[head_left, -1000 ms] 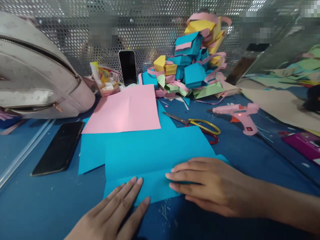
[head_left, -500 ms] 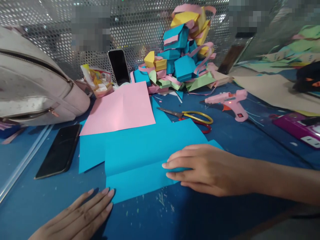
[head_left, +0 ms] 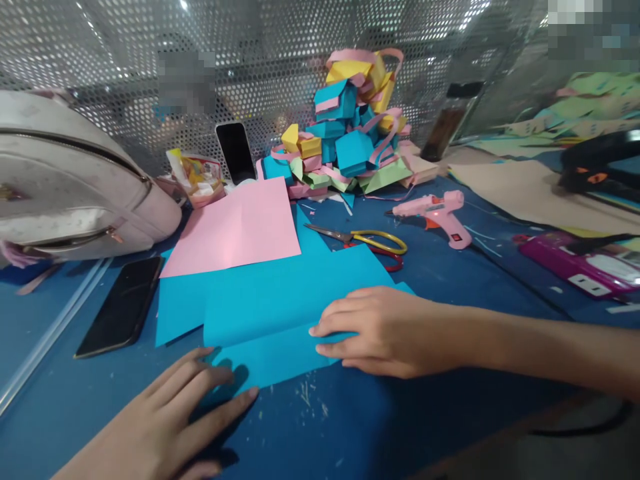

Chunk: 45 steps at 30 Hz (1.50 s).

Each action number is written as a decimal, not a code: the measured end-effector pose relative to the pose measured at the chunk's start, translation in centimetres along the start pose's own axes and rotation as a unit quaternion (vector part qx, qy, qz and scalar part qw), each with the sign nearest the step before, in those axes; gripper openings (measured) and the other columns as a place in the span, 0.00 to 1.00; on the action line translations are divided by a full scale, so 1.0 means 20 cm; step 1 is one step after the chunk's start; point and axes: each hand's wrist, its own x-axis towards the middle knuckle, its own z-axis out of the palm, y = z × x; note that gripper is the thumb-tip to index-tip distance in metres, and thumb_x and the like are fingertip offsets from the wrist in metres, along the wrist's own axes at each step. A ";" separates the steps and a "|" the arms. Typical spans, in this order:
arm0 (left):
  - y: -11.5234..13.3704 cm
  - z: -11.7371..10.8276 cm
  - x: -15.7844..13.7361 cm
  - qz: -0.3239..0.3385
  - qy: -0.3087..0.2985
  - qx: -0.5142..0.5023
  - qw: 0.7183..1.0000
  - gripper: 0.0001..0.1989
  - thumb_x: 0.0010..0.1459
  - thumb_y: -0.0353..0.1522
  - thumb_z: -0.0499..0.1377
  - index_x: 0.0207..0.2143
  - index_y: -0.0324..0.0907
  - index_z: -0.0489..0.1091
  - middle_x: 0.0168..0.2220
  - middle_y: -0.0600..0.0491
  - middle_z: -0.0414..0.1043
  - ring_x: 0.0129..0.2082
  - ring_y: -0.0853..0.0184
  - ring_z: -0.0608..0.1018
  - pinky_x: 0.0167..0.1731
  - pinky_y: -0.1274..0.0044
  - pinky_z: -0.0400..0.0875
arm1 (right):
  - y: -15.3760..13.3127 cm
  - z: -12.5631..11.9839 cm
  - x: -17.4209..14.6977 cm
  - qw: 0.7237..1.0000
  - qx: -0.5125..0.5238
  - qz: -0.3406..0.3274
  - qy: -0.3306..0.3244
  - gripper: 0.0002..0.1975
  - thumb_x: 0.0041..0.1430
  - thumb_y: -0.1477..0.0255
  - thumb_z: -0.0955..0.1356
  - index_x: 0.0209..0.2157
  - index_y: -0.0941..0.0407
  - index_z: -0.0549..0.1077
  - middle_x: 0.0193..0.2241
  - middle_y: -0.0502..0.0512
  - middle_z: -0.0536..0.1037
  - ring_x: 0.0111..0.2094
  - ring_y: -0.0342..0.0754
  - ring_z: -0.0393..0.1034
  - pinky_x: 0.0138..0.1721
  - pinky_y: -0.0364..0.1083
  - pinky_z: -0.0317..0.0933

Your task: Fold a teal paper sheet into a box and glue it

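Observation:
A creased sheet of blue paper [head_left: 280,300] lies on the table in front of me, partly over another blue sheet [head_left: 177,310]. My right hand [head_left: 375,330] rests on its right side, fingers spread along the crease. At the near left corner is my left hand [head_left: 185,407], its fingers apart and bent, the tips at the paper's edge. Whether those tips press on the paper I cannot tell. A pink sheet of paper [head_left: 240,230] lies across the back of the blue sheets.
Scissors [head_left: 360,239] and a pink glue gun [head_left: 435,215] lie beyond my right hand. A phone [head_left: 120,307] and a white backpack [head_left: 90,193] are on the left. Folded paper boxes [head_left: 345,140] are piled against the perforated metal screen [head_left: 280,53]. A purple power strip [head_left: 575,263] sits at right.
My left hand has moved up and right onto the near left corner of the blue paper, its fingers now spread and bent. My right hand stays on the paper. The view has shifted slightly.

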 end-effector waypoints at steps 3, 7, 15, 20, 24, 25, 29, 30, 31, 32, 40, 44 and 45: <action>0.02 -0.01 0.13 -0.005 -0.018 -0.065 0.998 0.23 0.67 0.47 0.47 0.62 0.56 0.60 0.47 0.53 0.71 0.47 0.61 0.71 0.50 0.69 0.66 | 0.00 -0.03 0.01 1.000 -0.011 -0.009 -0.012 0.15 0.69 0.68 0.62 0.53 0.54 0.72 0.54 0.56 0.73 0.51 0.51 0.67 0.43 0.50 0.60; 0.04 -0.02 0.28 0.014 -0.108 -0.118 0.987 0.28 0.66 0.50 0.46 0.65 0.51 0.56 0.39 0.52 0.70 0.36 0.62 0.71 0.41 0.68 0.67 | -0.01 -0.06 0.02 0.999 -0.025 -0.015 -0.020 0.14 0.68 0.69 0.63 0.52 0.55 0.73 0.51 0.57 0.75 0.49 0.50 0.68 0.39 0.49 0.59; 0.06 -0.04 0.43 0.047 -0.159 -0.097 0.981 0.34 0.63 0.53 0.48 0.66 0.48 0.52 0.37 0.52 0.71 0.34 0.60 0.73 0.41 0.65 0.64 | 0.00 -0.05 0.02 0.999 -0.037 -0.023 -0.012 0.13 0.68 0.68 0.63 0.50 0.55 0.73 0.51 0.55 0.74 0.47 0.49 0.68 0.37 0.49 0.58; 0.06 -0.01 0.45 0.057 -0.154 -0.099 0.982 0.33 0.64 0.53 0.47 0.66 0.49 0.51 0.35 0.53 0.71 0.32 0.60 0.74 0.39 0.66 0.63 | -0.08 -0.02 -0.01 0.993 -0.093 0.003 0.075 0.14 0.67 0.67 0.64 0.50 0.57 0.73 0.46 0.56 0.75 0.44 0.51 0.66 0.43 0.50 0.57; 0.06 0.01 0.44 0.047 -0.121 -0.102 0.986 0.32 0.63 0.53 0.47 0.63 0.47 0.57 0.33 0.54 0.70 0.31 0.61 0.73 0.42 0.66 0.63 | -0.21 0.05 -0.07 0.988 -0.112 0.047 0.096 0.20 0.64 0.62 0.67 0.52 0.59 0.71 0.35 0.53 0.75 0.36 0.49 0.64 0.36 0.49 0.54; 0.06 0.02 0.43 0.043 -0.110 -0.102 0.988 0.32 0.63 0.54 0.47 0.63 0.47 0.58 0.33 0.54 0.70 0.31 0.61 0.74 0.42 0.65 0.63 | -0.24 0.07 -0.08 0.988 -0.112 0.057 0.094 0.22 0.63 0.61 0.68 0.54 0.59 0.70 0.35 0.54 0.74 0.36 0.49 0.63 0.37 0.48 0.54; 0.06 0.04 0.42 0.054 -0.093 -0.093 0.990 0.33 0.63 0.54 0.47 0.64 0.48 0.55 0.33 0.55 0.71 0.31 0.61 0.75 0.42 0.64 0.64 | -0.28 0.13 -0.13 0.986 -0.103 0.097 0.084 0.26 0.64 0.60 0.67 0.58 0.61 0.66 0.35 0.53 0.74 0.35 0.48 0.62 0.36 0.48 0.52; 0.06 0.06 0.42 0.056 -0.093 -0.088 0.990 0.33 0.63 0.54 0.47 0.65 0.47 0.54 0.34 0.54 0.72 0.32 0.60 0.75 0.42 0.63 0.64 | -0.28 0.14 -0.14 0.986 -0.099 0.107 0.083 0.26 0.64 0.60 0.66 0.59 0.61 0.66 0.34 0.52 0.74 0.34 0.48 0.62 0.36 0.48 0.52; 0.05 0.07 0.42 0.056 -0.090 -0.085 0.991 0.34 0.63 0.54 0.47 0.65 0.47 0.54 0.34 0.54 0.72 0.33 0.60 0.75 0.43 0.63 0.64 | -0.28 0.15 -0.14 0.985 -0.095 0.116 0.083 0.26 0.65 0.61 0.66 0.59 0.60 0.65 0.34 0.51 0.74 0.34 0.48 0.62 0.36 0.48 0.52; 0.05 0.08 0.42 0.057 -0.084 -0.083 0.991 0.34 0.63 0.54 0.46 0.65 0.47 0.54 0.35 0.53 0.73 0.33 0.60 0.75 0.43 0.62 0.64 | -0.28 0.15 -0.15 0.984 -0.091 0.125 0.083 0.26 0.65 0.62 0.65 0.60 0.60 0.65 0.33 0.51 0.75 0.34 0.48 0.63 0.37 0.48 0.52; 0.04 0.15 0.40 0.071 -0.043 -0.061 0.995 0.36 0.63 0.55 0.44 0.67 0.47 0.52 0.34 0.54 0.74 0.31 0.61 0.75 0.43 0.64 0.64 | -0.31 0.17 -0.16 0.975 -0.057 0.182 0.115 0.19 0.69 0.67 0.61 0.59 0.56 0.66 0.34 0.51 0.77 0.35 0.48 0.66 0.39 0.49 0.54; 0.03 0.16 0.40 0.074 -0.018 -0.040 0.996 0.33 0.66 0.53 0.41 0.66 0.48 0.55 0.33 0.55 0.75 0.31 0.61 0.75 0.43 0.65 0.64 | -0.30 0.16 -0.21 0.965 -0.066 0.224 0.119 0.18 0.69 0.69 0.61 0.57 0.55 0.68 0.35 0.52 0.77 0.35 0.48 0.67 0.38 0.49 0.54; 0.03 0.15 0.40 0.080 -0.021 -0.035 0.996 0.32 0.66 0.53 0.42 0.65 0.48 0.56 0.34 0.55 0.75 0.31 0.62 0.75 0.43 0.65 0.64 | -0.30 0.16 -0.22 0.963 -0.070 0.230 0.118 0.18 0.70 0.69 0.60 0.57 0.55 0.68 0.34 0.53 0.77 0.34 0.49 0.67 0.38 0.49 0.54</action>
